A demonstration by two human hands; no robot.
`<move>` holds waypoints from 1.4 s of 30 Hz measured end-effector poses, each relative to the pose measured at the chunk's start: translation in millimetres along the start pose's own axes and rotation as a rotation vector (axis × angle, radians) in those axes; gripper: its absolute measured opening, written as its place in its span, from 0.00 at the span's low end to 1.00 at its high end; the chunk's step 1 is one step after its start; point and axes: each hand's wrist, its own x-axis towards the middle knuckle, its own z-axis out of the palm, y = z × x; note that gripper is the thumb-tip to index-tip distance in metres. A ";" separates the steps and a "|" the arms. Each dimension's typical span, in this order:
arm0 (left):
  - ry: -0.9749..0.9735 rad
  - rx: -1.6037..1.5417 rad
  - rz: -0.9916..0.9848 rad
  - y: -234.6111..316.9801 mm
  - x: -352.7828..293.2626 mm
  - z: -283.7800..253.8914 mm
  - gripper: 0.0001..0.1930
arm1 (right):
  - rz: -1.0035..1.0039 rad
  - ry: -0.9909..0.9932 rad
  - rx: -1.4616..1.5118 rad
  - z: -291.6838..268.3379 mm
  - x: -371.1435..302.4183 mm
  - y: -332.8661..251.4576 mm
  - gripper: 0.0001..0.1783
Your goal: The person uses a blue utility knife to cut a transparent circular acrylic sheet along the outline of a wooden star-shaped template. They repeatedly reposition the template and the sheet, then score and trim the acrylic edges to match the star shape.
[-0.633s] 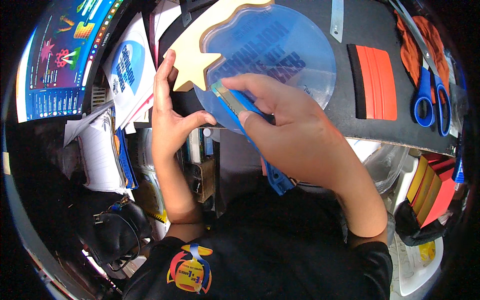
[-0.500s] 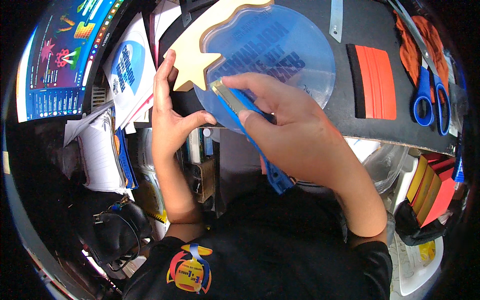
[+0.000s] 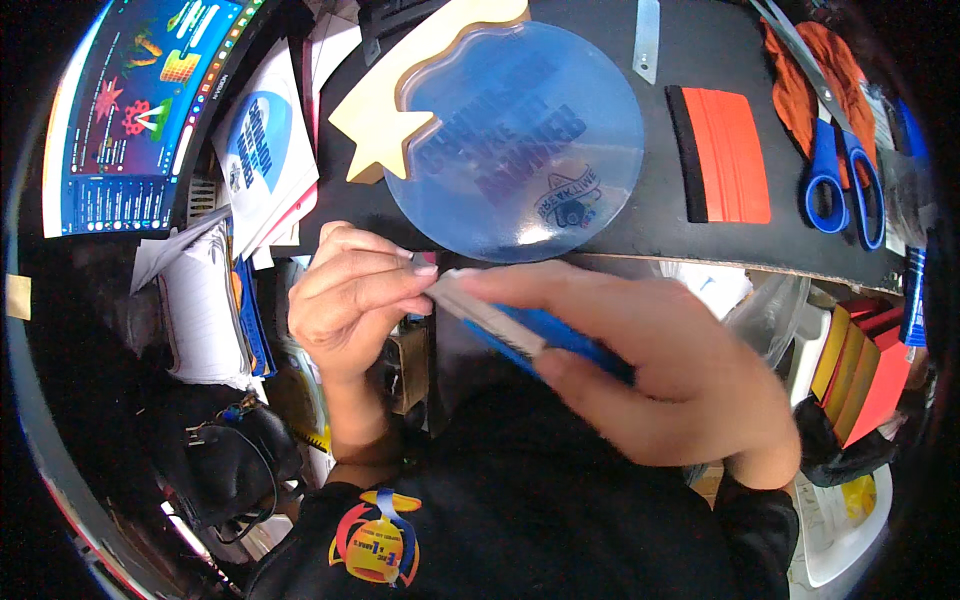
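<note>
My right hand [image 3: 670,370] is wrapped round a blue snap-off cutter knife [image 3: 500,325], held in front of the table's near edge and slanting up to the left. At its tip, my left hand [image 3: 350,285] is closed in a pinch; whatever its fingertips may hold is too small to make out. Beyond both hands, a round clear disc [image 3: 600,130] with dark blue lettering and a small emblem lies on the table. Its left edge fits against a yellow star-ended plaque piece [image 3: 385,135]. Neither hand touches the disc.
An orange squeegee [image 3: 735,155] with a dark felt edge lies to the right on the black table [image 3: 680,245]. Past it are blue-handled scissors [image 3: 825,185] on an orange cloth [image 3: 850,65]. A metal ruler [image 3: 647,40] lies behind. Left are printed sheets [image 3: 260,150] and a monitor [image 3: 140,110].
Both hands have drawn back from the disc toward me, the right bringing the knife along. My left hand has gone from spread to pinched. More of the disc now shows, including its emblem.
</note>
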 end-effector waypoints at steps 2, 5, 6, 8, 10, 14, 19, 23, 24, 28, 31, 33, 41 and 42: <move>0.005 -0.034 -0.067 9.0 -0.2 6.0 0.11 | 0.128 0.025 -0.014 -20.7 -17.2 -19.8 0.26; -0.199 -0.137 -0.175 24.7 -3.1 36.5 0.10 | 0.378 0.265 -0.009 -39.8 -47.1 -48.6 0.28; -0.335 -0.164 -0.165 30.9 -6.1 55.1 0.11 | 0.427 0.366 0.041 -43.4 -56.0 -56.8 0.30; -0.414 -0.361 -0.166 45.0 -14.5 109.2 0.10 | 0.425 0.555 -0.097 -50.5 -72.2 -74.3 0.34; -0.496 -0.352 0.037 51.6 -19.4 172.0 0.08 | 0.325 0.619 -0.390 -63.3 -80.6 -83.5 0.36; -0.965 -0.107 -0.172 43.3 -22.7 295.5 0.22 | 0.295 0.507 -0.651 -74.1 -84.3 -85.9 0.38; -0.130 -0.087 0.073 21.1 -38.7 391.8 0.10 | 0.027 0.482 -0.358 -73.1 -75.0 -58.2 0.28; -0.433 0.212 0.192 16.3 -49.7 408.7 0.04 | -0.014 0.541 -0.396 -73.0 -74.3 -55.0 0.26; -0.571 0.305 0.222 17.8 -50.1 408.2 0.04 | -0.017 0.556 -0.412 -72.9 -74.9 -55.6 0.26; -0.500 0.270 0.153 27.7 -42.3 407.5 0.04 | -0.020 0.624 -0.487 -73.2 -78.3 -56.5 0.24; -0.422 0.081 0.038 32.8 -35.9 413.5 0.03 | -0.018 0.658 -0.528 -73.4 -79.6 -56.8 0.23; -0.395 0.018 0.020 33.9 -34.9 418.4 0.03 | -0.014 0.656 -0.544 -72.0 -79.0 -57.6 0.22; -0.362 -0.056 0.017 42.8 -37.1 424.3 0.04 | -0.061 0.633 -0.568 -72.1 -72.2 -54.9 0.23; -0.361 -0.063 0.020 43.9 -36.7 424.2 0.04 | -0.069 0.626 -0.567 -72.7 -72.3 -53.6 0.23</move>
